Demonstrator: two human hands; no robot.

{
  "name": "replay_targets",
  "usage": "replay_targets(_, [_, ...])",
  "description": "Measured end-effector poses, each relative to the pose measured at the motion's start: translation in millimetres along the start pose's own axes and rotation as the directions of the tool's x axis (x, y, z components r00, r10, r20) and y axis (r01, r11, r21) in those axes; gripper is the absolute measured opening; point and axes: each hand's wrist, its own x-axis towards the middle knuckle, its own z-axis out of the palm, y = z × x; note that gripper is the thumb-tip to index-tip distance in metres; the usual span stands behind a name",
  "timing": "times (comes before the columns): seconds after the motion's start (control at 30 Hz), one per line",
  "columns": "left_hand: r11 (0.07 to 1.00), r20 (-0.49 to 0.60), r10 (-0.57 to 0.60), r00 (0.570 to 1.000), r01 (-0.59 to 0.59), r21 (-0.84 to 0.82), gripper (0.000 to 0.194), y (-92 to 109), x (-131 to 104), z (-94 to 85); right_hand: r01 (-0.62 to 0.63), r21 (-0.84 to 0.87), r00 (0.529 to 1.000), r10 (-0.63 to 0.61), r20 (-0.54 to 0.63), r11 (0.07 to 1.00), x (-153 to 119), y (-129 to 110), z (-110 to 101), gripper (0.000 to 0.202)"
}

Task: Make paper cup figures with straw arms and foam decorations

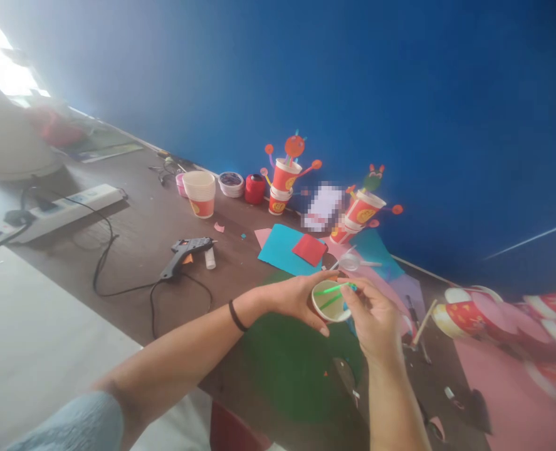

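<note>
My left hand (306,302) is wrapped round a paper cup (330,311), whose open mouth is tilted toward me. Green straws (329,290) lie inside the cup, one of them reaching out over the rim. At the cup's right side, my right hand (372,310) pinches the end of the green straws between thumb and fingers. Something small and blue shows at its fingertips, too small to make out. Under both hands is a round green mat (287,363).
A glue gun (183,255) with a cable lies left, near stacked cups (200,194) and a power strip (71,210). Two cup figures (286,175) stand by the blue wall. Coloured paper (278,247) lies behind the hands; scissors and pink paper (494,388) are at right.
</note>
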Motion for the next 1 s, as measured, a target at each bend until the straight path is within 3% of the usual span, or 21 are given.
replay_targets(0.13, [0.997, -0.112, -0.016, 0.994, 0.007, -0.081, 0.087, -6.3, 2.6, 15.8, -0.010, 0.064, 1.000, 0.008, 0.020, 0.998, -0.9, 1.5, -0.3, 0.013])
replay_targets(0.27, [0.980, -0.051, -0.072, 0.996, 0.061, -0.187, 0.071, -8.0, 3.5, 15.8, -0.014, 0.106, 0.999, 0.008, 0.054, 0.994, -0.7, 1.8, -2.0, 0.014])
replay_targets(0.6, [0.998, 0.023, -0.066, 0.998, 0.066, -0.024, 0.066, 11.9, 2.8, 2.9, 0.020, -0.006, 0.999, -0.020, 0.050, 1.000, -1.5, -5.7, -4.8, 0.015])
replay_targets(0.87, [0.990, -0.101, 0.137, 0.985, -0.138, -0.006, 0.075, 13.4, 1.4, 3.6, 0.269, -0.078, 0.963, -0.266, 0.041, 0.960, -5.8, -28.7, -5.1, 0.014])
replay_targets(1.0, [0.980, -0.102, 0.197, 0.975, -0.199, -0.015, 0.072, 10.3, 2.9, 2.0, 0.325, -0.109, 0.946, -0.322, 0.050, 0.939, -4.9, -28.7, -4.9, 0.018])
